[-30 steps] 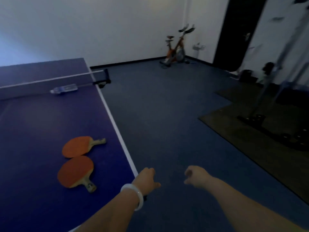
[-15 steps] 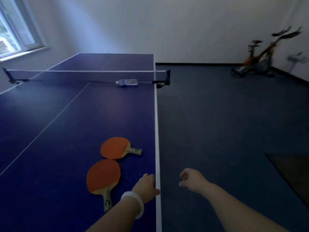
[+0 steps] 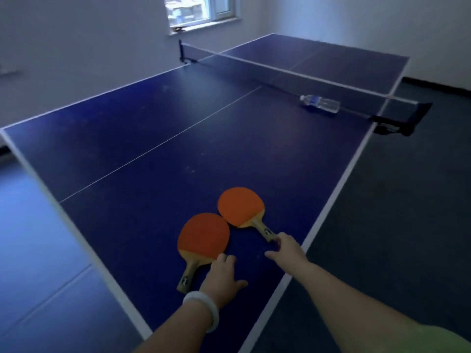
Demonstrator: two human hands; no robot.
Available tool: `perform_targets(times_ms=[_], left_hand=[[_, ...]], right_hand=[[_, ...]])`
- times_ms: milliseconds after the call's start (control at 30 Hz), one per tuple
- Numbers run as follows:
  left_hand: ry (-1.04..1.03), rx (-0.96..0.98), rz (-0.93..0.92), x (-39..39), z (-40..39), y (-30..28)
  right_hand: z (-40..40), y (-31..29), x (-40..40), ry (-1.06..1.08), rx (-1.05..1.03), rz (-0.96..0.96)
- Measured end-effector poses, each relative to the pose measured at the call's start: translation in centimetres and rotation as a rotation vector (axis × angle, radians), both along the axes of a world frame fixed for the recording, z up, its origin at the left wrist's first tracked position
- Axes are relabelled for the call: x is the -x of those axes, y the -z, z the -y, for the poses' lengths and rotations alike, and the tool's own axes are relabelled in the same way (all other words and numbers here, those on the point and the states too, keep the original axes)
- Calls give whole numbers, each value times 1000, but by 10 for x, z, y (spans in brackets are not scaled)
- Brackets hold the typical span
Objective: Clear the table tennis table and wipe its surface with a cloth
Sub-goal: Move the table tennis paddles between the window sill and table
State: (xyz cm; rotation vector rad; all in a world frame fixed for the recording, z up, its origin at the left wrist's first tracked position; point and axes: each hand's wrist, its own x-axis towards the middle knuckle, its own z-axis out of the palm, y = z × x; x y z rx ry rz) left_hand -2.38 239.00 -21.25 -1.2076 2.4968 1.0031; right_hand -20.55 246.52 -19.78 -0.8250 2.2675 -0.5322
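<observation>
You're in bare games room: blue table tennis worktop (image 3: 153, 138) with net (image 3: 293, 72), paddles (image 3: 239, 206), plain walls, window (image 3: 201, 11), dark floor.

Two paddles lie on the table (image 3: 132, 138). The near paddle (image 3: 202, 236) sits just ahead-left of the left hand (image 3: 222, 278); the far paddle (image 3: 240, 207) lies beyond the right hand (image 3: 288, 247), whose fingertips meet its handle. A bottle (image 3: 319, 103) lies far ahead, beside the net (image 3: 254, 63).

No words or numbers are showing clearly enough to read. The water bottle (image 3: 320, 103) at upper right is wearing a blue label, and both paddle handles (image 3: 265, 229) are carrying small dark marks, all too blurry.
</observation>
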Motion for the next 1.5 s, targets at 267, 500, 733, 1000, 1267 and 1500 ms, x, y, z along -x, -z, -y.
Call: perform_targets(times_ms=[267, 500, 733, 1000, 1267, 1500], left_hand=[[-345, -9, 9, -15, -7, 12], [-462, -40, -3, -26, -18, 24], [-559, -8, -93, -30, -24, 23], [-714, 271, 162, -57, 4, 23], [-695, 134, 152, -51, 25, 30], [-788, -213, 104, -55, 32, 21]], right_hand=[[57, 23, 36, -199, -60, -64], [78, 41, 28, -200, -62, -130], [63, 48, 15, -142, -93, 161], [30, 44, -33, 106, 21, 387], [21, 37, -57, 143, 23, 411], [18, 34, -66, 219, 24, 459]])
